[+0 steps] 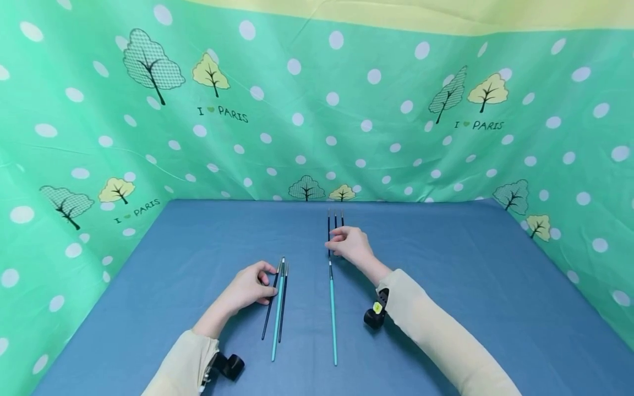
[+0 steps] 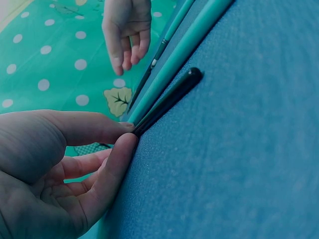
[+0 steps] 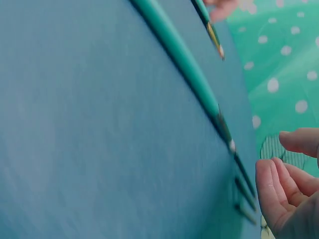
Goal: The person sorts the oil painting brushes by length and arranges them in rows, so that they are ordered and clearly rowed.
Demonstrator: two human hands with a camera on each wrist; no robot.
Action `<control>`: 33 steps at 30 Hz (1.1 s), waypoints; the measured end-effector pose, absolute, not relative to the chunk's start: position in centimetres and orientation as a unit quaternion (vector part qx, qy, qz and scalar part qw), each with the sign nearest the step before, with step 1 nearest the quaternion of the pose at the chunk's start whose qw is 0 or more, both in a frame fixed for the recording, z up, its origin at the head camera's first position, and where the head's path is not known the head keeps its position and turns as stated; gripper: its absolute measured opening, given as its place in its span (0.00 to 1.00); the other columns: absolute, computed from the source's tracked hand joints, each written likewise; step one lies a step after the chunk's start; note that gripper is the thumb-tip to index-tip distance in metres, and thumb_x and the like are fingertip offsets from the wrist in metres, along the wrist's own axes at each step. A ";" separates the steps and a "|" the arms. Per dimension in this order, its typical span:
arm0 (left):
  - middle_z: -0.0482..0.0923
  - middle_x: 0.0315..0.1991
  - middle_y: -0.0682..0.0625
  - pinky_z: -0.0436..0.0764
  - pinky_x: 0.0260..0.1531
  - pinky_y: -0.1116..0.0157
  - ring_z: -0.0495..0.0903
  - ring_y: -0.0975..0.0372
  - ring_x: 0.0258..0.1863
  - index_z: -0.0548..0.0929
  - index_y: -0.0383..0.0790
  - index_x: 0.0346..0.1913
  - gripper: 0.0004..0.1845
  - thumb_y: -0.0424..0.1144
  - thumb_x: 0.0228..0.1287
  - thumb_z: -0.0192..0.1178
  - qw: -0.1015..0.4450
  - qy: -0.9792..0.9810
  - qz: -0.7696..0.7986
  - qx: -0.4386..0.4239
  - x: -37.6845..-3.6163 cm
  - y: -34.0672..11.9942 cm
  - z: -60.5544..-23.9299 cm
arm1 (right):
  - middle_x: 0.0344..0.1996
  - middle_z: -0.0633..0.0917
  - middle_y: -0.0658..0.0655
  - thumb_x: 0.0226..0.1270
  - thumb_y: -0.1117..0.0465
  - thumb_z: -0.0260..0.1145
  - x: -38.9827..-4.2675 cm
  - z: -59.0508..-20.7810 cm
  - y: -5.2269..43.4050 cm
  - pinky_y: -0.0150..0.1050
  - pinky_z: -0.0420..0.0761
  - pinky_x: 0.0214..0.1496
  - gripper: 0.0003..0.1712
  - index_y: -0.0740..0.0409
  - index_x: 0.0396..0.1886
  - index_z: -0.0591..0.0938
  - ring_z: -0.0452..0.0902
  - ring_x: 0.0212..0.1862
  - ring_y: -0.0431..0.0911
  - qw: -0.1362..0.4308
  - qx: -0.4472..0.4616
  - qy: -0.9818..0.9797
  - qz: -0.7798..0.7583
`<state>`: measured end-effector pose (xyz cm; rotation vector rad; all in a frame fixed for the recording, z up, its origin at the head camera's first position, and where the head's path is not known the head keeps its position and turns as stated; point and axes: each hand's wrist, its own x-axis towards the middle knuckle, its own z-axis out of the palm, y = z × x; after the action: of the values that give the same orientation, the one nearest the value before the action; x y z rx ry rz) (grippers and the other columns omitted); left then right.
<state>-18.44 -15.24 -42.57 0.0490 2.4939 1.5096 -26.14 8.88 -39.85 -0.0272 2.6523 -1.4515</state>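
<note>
My left hand (image 1: 250, 286) pinches a black paintbrush (image 1: 267, 322) between thumb and fingertips. In the left wrist view this black paintbrush (image 2: 172, 97) slants out past the fingertips, low over the cloth. Right beside it lie a teal paintbrush (image 1: 277, 324) and another black paintbrush (image 1: 282, 316), bristles pointing away. My right hand (image 1: 353, 246) hovers by several dark paintbrushes (image 1: 329, 220) farther back and partly covers their handles. In the right wrist view, its thumb and fingers (image 3: 266, 186) are apart with nothing between them. Below that hand lies a second teal paintbrush (image 1: 333, 324).
A blue cloth (image 1: 208, 236) covers the table. Behind and at the sides hangs a green dotted curtain (image 1: 277, 137) with printed trees. Black wrist cameras sit at the left sleeve (image 1: 183, 360) and the right sleeve (image 1: 436, 324).
</note>
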 end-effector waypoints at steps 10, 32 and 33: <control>0.66 0.25 0.45 0.79 0.15 0.65 0.72 0.59 0.15 0.73 0.40 0.41 0.19 0.28 0.41 0.64 0.114 0.850 0.514 0.007 -18.4 -15.2 -42.3 | 0.28 0.79 0.52 0.48 0.59 0.66 -23.2 -39.7 6.4 0.38 0.80 0.27 0.23 0.58 0.46 0.75 0.79 0.26 0.47 0.107 -0.084 0.852 -0.505; 0.66 0.25 0.45 0.79 0.16 0.66 0.73 0.58 0.15 0.73 0.40 0.42 0.20 0.28 0.42 0.64 0.116 0.850 0.513 0.001 -18.4 -15.1 -42.5 | 0.23 0.79 0.47 0.43 0.58 0.69 -18.4 -41.2 1.9 0.31 0.77 0.18 0.24 0.56 0.43 0.75 0.75 0.17 0.39 0.142 -0.135 0.866 -0.460; 0.66 0.25 0.45 0.79 0.16 0.66 0.73 0.58 0.15 0.73 0.40 0.41 0.20 0.28 0.42 0.64 0.115 0.851 0.513 0.001 -18.4 -15.1 -42.5 | 0.23 0.79 0.47 0.43 0.58 0.69 -18.4 -41.3 1.7 0.31 0.76 0.18 0.24 0.56 0.43 0.75 0.74 0.17 0.39 0.138 -0.135 0.870 -0.454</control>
<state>-18.43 -15.11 -42.48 0.0029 2.4928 1.5016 -18.36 1.74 -41.29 -0.3918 2.5144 -1.3139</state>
